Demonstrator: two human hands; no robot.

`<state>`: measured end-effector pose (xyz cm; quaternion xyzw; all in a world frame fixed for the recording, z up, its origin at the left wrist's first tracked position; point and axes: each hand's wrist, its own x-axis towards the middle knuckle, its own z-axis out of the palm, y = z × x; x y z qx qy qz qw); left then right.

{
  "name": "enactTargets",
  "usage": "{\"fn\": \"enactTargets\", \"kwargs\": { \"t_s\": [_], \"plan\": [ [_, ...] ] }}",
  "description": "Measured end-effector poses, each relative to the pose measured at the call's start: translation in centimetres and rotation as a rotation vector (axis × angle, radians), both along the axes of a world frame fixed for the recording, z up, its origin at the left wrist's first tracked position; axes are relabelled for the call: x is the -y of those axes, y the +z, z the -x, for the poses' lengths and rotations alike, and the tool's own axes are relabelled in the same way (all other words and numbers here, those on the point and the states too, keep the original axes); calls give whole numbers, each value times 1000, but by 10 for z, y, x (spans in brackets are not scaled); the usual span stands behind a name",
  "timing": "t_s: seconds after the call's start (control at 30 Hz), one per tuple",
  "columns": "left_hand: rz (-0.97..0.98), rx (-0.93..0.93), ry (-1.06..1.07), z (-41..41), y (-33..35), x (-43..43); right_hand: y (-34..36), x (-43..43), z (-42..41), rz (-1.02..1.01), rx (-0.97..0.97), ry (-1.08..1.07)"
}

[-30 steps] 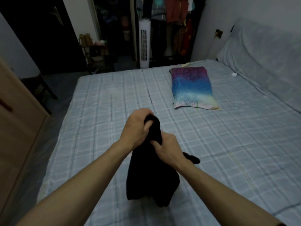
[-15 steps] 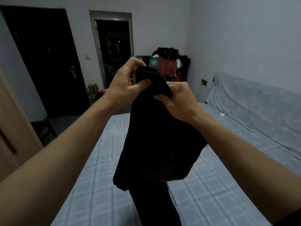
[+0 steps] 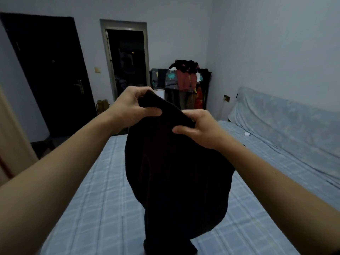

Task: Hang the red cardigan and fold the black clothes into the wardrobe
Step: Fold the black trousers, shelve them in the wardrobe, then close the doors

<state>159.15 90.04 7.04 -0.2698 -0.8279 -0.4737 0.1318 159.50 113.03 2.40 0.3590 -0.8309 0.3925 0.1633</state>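
- Hands are sitting lower now, left hand (image 3: pixel 132 109) and right hand (image 3: pixel 198 129) both pinching the top of the black garment (image 3: pixel 176 172).
- It's dangling toward 6 o'clock over the bed (image 3: pixel 92 208).
- Looking soft, light and floppy, so I'm guessing top corners for grabbing.

Dim pale-walled room — plaid-sheeted bed (image 3: pixel 103 199), dark door (image 3: pixel 51 74), open doorway (image 3: pixel 127 57), crowded clothes rack (image 3: pixel 185 80) in the corner
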Motion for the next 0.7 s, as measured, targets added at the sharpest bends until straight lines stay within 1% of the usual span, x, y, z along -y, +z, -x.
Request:
{"fn": "enactTargets", "kwargs": {
  "t_s": [0.07, 0.17, 0.2, 0.3, 0.33, 0.37, 0.47, 0.57, 0.63, 0.7],
  "plan": [
    [37, -26, 34, 2, -7, 0, -10, -9, -2, -11, 102, 10],
    [59, -86, 93, 2, -13, 4, -22, -31, -5, -98, 221, -23],
    [49, -99, 104, 2, -13, 7, -25, -40, -4, -164, 261, -44],
    [8, -122, 155, 1, -9, 18, -39, -62, 6, -462, 349, -161],
    [-5, -129, 173, 1, -8, 21, -46, -67, 10, -496, 368, -196],
    [-10, -140, 189, 0, -7, 23, -55, -69, 13, -464, 373, -219],
    [31, -150, 216, -5, -7, 30, -78, -67, 19, -151, 310, -294],
    [91, -127, 264, -10, -10, 44, -85, -57, 29, 111, 233, -394],
    [116, -87, 299, -14, -12, 58, -80, -50, 37, 302, 235, -431],
    [77, -10, 292, -20, -14, 70, -70, -45, 42, 475, 248, -431]
  ]
}}
